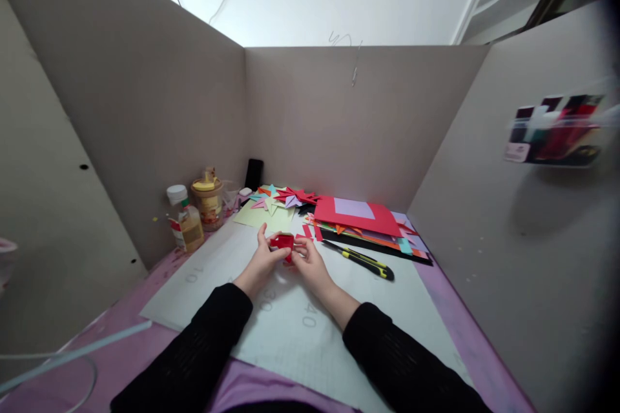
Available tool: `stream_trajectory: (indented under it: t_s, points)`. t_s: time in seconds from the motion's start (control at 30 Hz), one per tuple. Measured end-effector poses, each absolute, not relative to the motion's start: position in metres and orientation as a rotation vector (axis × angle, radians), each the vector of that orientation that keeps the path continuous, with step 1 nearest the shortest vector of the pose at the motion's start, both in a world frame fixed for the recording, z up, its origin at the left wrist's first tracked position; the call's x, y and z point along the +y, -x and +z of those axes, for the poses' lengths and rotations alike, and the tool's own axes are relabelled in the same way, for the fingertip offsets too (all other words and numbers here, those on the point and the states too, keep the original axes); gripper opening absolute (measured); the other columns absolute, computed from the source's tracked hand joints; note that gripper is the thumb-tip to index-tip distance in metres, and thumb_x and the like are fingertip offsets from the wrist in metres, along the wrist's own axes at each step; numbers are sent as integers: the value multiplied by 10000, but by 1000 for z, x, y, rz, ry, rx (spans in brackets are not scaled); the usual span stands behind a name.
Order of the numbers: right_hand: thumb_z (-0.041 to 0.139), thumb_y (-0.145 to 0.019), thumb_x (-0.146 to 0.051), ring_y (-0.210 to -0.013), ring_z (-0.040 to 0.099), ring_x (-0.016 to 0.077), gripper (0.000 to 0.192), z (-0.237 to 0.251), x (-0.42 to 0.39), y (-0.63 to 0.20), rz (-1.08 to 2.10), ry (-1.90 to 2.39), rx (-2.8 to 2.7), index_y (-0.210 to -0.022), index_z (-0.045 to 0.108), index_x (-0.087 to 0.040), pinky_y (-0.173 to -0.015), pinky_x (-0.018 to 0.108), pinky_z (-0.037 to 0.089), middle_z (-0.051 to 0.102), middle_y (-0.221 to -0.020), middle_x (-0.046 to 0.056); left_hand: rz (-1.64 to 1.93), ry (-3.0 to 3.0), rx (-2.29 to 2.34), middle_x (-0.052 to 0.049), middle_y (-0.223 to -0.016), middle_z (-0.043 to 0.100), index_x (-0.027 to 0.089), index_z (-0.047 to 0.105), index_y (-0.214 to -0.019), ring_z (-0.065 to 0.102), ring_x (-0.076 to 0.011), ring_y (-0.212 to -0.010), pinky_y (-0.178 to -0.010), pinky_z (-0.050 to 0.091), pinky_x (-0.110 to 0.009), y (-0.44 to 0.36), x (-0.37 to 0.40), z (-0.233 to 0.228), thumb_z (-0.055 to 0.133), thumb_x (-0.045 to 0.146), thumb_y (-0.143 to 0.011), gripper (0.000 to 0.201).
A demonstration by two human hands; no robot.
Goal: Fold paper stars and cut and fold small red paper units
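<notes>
Both hands meet over the middle of the white mat, holding a small folded piece of red paper [285, 241] between them. My left hand [265, 257] grips it from the left, with thumb and fingers closed on it. From the right, my right hand [309, 261] pinches its lower right edge. Fingers hide part of the folds. Just behind the hands lie narrow red paper strips [307, 232]. A black and yellow utility knife [365, 261] rests on the mat to the right of my right hand.
Stacked coloured paper [382, 219] lies at the back right, beside folded paper stars [295, 197]. A white-capped bottle [188, 226], a brown cup [208, 203] and a black phone [254, 174] stand at the back left. The numbered white mat [281, 342] covers a pink table between grey partitions [358, 116].
</notes>
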State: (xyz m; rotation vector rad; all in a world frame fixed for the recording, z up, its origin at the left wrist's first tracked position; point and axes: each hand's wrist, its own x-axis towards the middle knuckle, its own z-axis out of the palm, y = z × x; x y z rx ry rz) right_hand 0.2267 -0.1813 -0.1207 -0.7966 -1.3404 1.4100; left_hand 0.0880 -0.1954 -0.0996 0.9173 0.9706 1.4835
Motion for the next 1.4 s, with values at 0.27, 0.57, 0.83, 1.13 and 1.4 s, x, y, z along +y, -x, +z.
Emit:
stream_trajectory:
  t_s: [0.27, 0.57, 0.83, 1.13, 1.4]
  points:
    - [701, -714, -439, -583, 617, 125, 491, -116, -181, -229, 1608, 731, -1138, -1055, 419, -226, -522, 244, 496, 645, -829, 0, 1426, -1075, 1003, -167, -1420, 355, 301, 70, -1434, 579, -220, -1046, -827, 480, -326, -86, -195, -96, 739, 132, -600, 1082]
    - [767, -605, -296, -654, 640, 154, 564, -113, -180, -229, 1664, 800, -1009, -1075, 460, -238, -506, 250, 507, 631, -931, 25, 1484, -1575, 1060, -144, -1374, 401, 258, 140, -1440, 353, -261, -1318, -1065, 284, -426, -89, -203, -97, 651, 77, -606, 996]
    - [699, -611, -198, -733, 640, 169, 506, -108, -174, -231, 1512, 713, -855, -1063, 476, -239, -549, 257, 522, 645, -942, 20, 1577, -1206, 1153, -147, -1253, 526, 200, 345, -1348, 589, -237, -1015, -829, 473, -329, -86, -194, -96, 716, 212, -629, 809]
    - [707, -574, -180, -704, 613, 148, 435, -112, -174, -233, 1525, 696, -874, -964, 525, -239, -552, 238, 488, 643, -876, -2, 1738, -1336, 1334, -92, -1016, 605, 186, 539, -1032, 605, -216, -872, -764, 486, -335, -82, -193, -100, 702, 244, -688, 385]
    - [741, -597, -237, -714, 587, 140, 300, -119, -171, -230, 1403, 671, -1073, -794, 517, -213, -704, 294, 503, 586, -722, -40, 1605, -1964, 1311, -88, -1384, 404, 247, 687, -991, 328, -297, -1308, -1101, 227, -459, -74, -202, -89, 660, 237, -746, 247]
